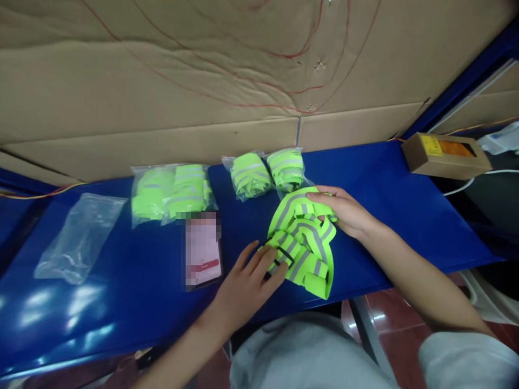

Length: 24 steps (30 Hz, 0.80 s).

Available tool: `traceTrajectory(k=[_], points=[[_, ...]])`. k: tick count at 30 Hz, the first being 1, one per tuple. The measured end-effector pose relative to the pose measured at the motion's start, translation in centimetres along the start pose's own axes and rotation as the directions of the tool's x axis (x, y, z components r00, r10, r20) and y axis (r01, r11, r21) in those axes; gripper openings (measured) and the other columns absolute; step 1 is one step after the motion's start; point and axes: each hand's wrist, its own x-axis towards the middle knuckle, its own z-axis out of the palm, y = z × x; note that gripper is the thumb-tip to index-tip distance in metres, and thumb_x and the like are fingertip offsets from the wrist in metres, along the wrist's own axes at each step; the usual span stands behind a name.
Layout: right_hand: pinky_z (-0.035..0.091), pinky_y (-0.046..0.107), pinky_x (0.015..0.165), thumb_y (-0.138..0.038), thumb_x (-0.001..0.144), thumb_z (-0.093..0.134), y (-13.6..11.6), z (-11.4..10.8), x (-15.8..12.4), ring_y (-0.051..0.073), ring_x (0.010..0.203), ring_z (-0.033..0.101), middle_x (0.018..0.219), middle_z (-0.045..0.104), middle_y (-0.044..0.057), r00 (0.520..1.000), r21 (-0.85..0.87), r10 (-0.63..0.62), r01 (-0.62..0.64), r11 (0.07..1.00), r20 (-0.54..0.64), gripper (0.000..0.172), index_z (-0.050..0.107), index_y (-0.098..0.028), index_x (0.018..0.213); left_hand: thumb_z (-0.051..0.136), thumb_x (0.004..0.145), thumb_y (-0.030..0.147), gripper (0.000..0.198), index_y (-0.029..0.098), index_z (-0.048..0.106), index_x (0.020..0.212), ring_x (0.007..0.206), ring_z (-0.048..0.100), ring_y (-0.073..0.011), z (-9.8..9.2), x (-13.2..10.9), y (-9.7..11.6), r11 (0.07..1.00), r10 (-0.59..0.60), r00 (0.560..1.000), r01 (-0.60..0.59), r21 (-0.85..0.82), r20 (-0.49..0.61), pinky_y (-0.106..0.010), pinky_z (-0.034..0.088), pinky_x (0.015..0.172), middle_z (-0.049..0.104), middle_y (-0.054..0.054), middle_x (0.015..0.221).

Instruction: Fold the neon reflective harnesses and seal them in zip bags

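Note:
A tangle of neon-yellow reflective strap (302, 265) with grey stripes lies loosely bunched at the table's front edge. My right hand (343, 210) grips its upper right part, thumb on top and fingers behind. At the lower left of the bundle is my left hand (253, 278), its thumb and index finger closed around the strap by a black buckle (286, 257). The other left fingers are spread on the material. How firmly the left fingertips grip is partly hidden.
Clear bags of folded neon straps (170, 194) stand along the cardboard wall (203, 97), with two smaller bagged rolls (249, 173) beside them. A phone (205, 251) and a flat plastic bag (83, 237) lie left on the blue table (133, 302). A cardboard box (441, 156) sits at the right.

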Motion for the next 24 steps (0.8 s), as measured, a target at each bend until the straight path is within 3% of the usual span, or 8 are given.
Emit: traceTrajectory(k=[5,9,13,17,21,24], points=[[0.037,0.021,0.046,-0.036,0.065,0.089,0.4,0.5,0.3,0.007,0.054,0.053,0.073,0.067,-0.002,0.995,0.148,0.098,-0.102,0.984,0.035,0.033,0.073,-0.016,0.086,0.056,0.098,0.039,0.046,0.018,0.055,0.139,0.121,0.061,-0.0294,-2.0,1.2,1.4,0.984,-0.062,0.988,0.084,-0.157,0.140,-0.056,0.039,0.115,0.066,-0.010,0.129],[0.028,0.020,0.040,-0.036,0.068,0.083,0.2,0.5,0.4,0.004,0.043,0.038,0.060,0.059,-0.004,0.975,0.157,0.160,-0.184,0.970,0.157,0.029,0.069,-0.014,0.082,0.052,0.100,0.033,0.050,0.016,0.049,0.147,0.144,0.044,-0.0299,-2.1,4.1,1.5,0.954,0.040,0.941,0.065,-0.294,0.337,-0.052,0.030,0.125,0.052,-0.012,0.151],[0.023,0.020,0.039,-0.033,0.071,0.079,-0.1,0.1,0.6,0.004,0.040,0.029,0.052,0.050,-0.006,0.977,0.194,0.143,-0.173,0.965,0.159,0.024,0.063,-0.016,0.075,0.060,0.095,0.026,0.055,0.016,0.046,0.148,0.145,0.042,-0.0306,-1.5,6.0,0.6,0.935,0.061,0.875,0.119,-0.335,0.480,-0.053,0.030,0.126,0.051,-0.012,0.150],[0.023,0.021,0.040,-0.032,0.076,0.072,-0.2,-0.4,1.0,0.005,0.040,0.026,0.046,0.043,-0.006,0.981,0.222,0.137,-0.165,0.961,0.136,0.021,0.060,-0.016,0.070,0.066,0.088,0.018,0.062,0.021,0.045,0.146,0.136,0.049,-0.0310,-1.9,6.3,-0.2,0.951,0.069,0.870,0.090,-0.295,0.488,-0.059,0.034,0.120,0.054,-0.011,0.142],[0.021,0.021,0.039,-0.033,0.074,0.070,-0.6,-1.0,1.2,0.005,0.040,0.023,0.045,0.043,-0.006,0.987,0.234,0.106,-0.131,0.963,0.117,0.020,0.061,-0.015,0.071,0.068,0.088,0.019,0.036,0.022,0.059,0.123,0.122,0.056,-0.0299,-2.9,4.7,-0.4,0.982,0.055,0.908,0.025,-0.186,0.414,-0.060,0.037,0.114,0.061,-0.009,0.124],[0.018,0.021,0.038,-0.033,0.071,0.071,-1.4,-2.1,1.3,0.004,0.040,0.022,0.051,0.047,-0.005,0.996,0.231,0.040,-0.058,0.971,0.082,0.021,0.059,-0.016,0.071,0.065,0.088,0.014,0.031,0.021,0.061,0.119,0.115,0.059,-0.0292,-3.7,2.5,-0.1,0.996,0.071,0.942,-0.048,-0.076,0.329,-0.054,0.042,0.108,0.063,-0.009,0.121]])
